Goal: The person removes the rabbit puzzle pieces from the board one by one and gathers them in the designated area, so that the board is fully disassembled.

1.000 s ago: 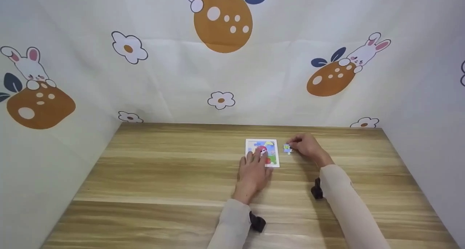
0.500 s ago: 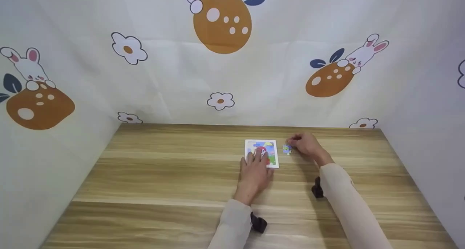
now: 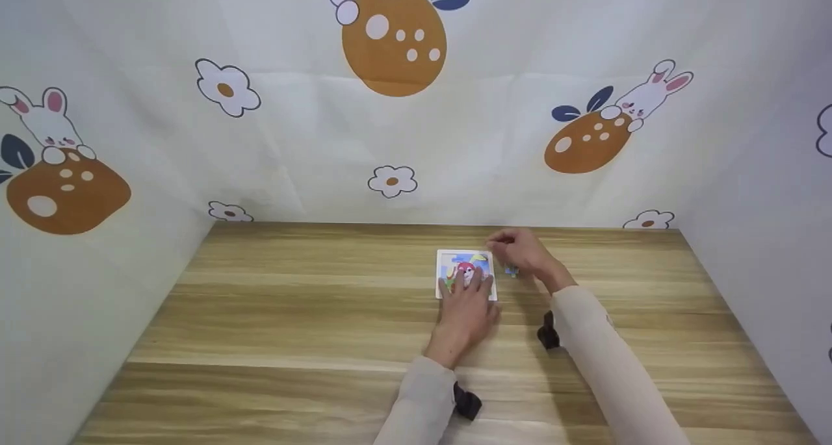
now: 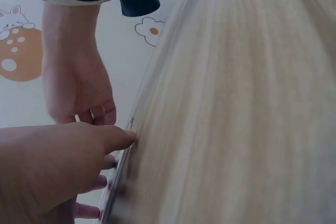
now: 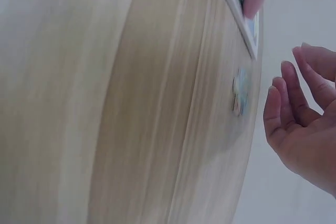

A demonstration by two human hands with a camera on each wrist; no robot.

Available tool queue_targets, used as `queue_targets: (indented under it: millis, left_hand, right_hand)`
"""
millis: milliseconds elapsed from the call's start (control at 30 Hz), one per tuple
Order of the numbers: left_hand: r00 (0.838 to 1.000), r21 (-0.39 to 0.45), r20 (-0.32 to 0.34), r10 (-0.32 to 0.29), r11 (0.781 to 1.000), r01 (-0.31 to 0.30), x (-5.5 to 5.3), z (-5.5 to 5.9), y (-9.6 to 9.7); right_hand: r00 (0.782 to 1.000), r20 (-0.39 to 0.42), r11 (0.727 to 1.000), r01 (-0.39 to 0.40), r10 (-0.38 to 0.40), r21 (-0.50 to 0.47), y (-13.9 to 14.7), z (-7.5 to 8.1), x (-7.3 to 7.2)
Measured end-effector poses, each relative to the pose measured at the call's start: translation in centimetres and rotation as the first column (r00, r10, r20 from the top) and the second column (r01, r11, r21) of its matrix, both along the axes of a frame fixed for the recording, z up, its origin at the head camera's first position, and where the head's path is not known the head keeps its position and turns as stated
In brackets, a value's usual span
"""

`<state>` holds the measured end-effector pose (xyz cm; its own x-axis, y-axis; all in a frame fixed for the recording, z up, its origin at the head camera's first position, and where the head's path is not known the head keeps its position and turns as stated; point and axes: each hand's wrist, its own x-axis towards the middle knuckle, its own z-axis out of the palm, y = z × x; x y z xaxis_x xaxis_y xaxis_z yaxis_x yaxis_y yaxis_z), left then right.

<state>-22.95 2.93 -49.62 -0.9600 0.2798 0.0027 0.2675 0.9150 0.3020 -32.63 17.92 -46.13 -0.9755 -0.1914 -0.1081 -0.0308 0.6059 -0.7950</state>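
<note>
A small jigsaw puzzle in a white frame lies towards the back of the table, showing a red-headed cartoon figure. My left hand rests on its lower half with fingers spread, covering part of the picture. In the left wrist view the thumb lies along the frame's near edge. My right hand is at the puzzle's upper right corner. Its thumb and index fingertips come together in the right wrist view; I cannot tell whether a piece is between them. Below that hand are loose puzzle pieces, partly hidden in the head view.
The wooden table is bordered by pale cloth printed with rabbits, oranges and flowers at the back and left, with a pale wall on the right. A black wrist device sits at the left cuff, another at the right.
My right hand has moved left from beside the loose pieces to the puzzle's upper right corner. My left hand has slid slightly right across the puzzle, uncovering some of its left side.
</note>
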Motion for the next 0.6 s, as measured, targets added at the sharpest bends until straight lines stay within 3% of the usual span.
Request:
queue_targets:
  millis: [300,600]
  left_hand:
    - [0.998,-0.07,-0.061,-0.028,0.997,0.023,0.2,-0.3,-0.1]
    - [0.999,-0.085,-0.007,-0.036,0.996,0.035,0.0,-0.1,-0.3]
  right_hand:
    - [0.998,-0.041,0.999,-0.039,0.039,0.009,-3.3,-0.4,-0.1]
    - [0.997,-0.031,0.998,-0.065,0.066,0.013,-4.5,-0.7,-0.2]
